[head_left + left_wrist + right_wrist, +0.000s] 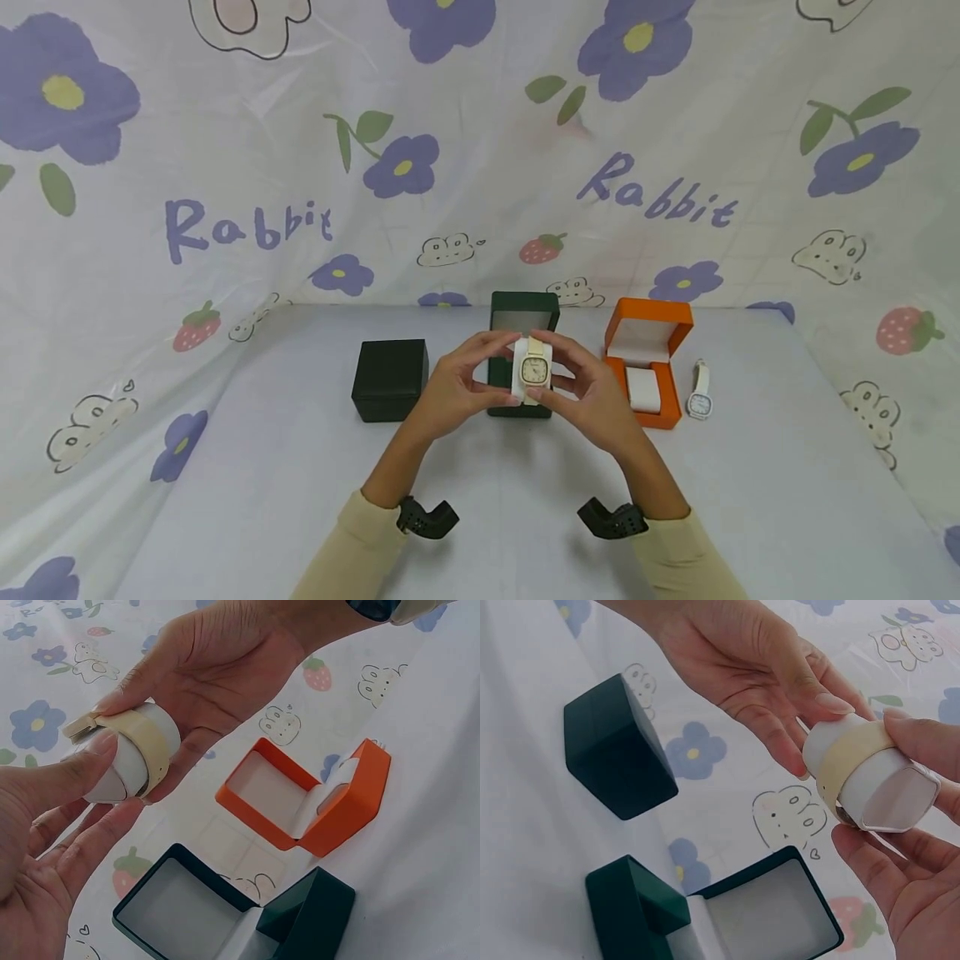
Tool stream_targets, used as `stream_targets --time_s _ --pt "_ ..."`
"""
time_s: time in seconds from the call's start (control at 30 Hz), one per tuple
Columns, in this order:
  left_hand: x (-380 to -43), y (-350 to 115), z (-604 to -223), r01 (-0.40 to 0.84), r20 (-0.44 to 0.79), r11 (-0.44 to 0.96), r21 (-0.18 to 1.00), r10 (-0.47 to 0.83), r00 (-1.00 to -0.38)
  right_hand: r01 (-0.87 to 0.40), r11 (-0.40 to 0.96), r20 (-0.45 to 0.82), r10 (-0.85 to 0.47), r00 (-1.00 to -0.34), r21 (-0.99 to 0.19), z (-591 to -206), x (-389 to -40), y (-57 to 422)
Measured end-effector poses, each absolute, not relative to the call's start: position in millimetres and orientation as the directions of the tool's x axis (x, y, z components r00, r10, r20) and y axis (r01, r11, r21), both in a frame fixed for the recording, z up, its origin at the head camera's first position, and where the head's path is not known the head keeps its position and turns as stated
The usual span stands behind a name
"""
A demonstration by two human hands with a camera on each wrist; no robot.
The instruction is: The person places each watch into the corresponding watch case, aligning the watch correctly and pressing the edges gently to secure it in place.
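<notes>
A cream-strapped watch (535, 370) with a squarish gold-rimmed dial is wrapped around a white watch cushion (900, 796). Both hands hold them up in front of the open dark green watch box (525, 300). My left hand (459, 385) pinches the cushion at its left side, thumb below and fingers above. From the other side my right hand (592, 396) grips the watch, its thumb and fingers on the strap. The left wrist view shows the strap's clasp end (79, 729) beside a thumb. In that view the green box's compartment (283, 919) lies open below the hands.
A closed dark green box (390, 379) stands to the left. On the right, an open orange box (663, 310) holds a white cushion (643, 390). Beside it lies a white-strapped watch (701, 393). A patterned cloth (480, 192) hangs behind the white table (300, 500).
</notes>
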State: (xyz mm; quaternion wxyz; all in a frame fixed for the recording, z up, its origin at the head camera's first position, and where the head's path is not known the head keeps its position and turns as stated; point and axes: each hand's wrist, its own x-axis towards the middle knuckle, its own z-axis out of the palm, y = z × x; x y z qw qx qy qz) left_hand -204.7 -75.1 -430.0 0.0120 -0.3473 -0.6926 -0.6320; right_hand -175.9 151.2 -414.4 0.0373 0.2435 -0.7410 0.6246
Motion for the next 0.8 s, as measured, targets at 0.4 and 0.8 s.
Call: stream_targets --time_s 0.4,0.8 --pt "-206 -80 -426 0.487 0.442 -0.020 0.873 0.456 -0.773 -0.505 0.194 0.404 -0.394 -0.825 -0.841 -406 -177 165" --pt "-209 -81 -431 0.444 0.385 -0.004 0.896 0.506 -0.772 -0.488 0.237 0.387 -0.368 -0.845 -0.840 -410 -178 166"
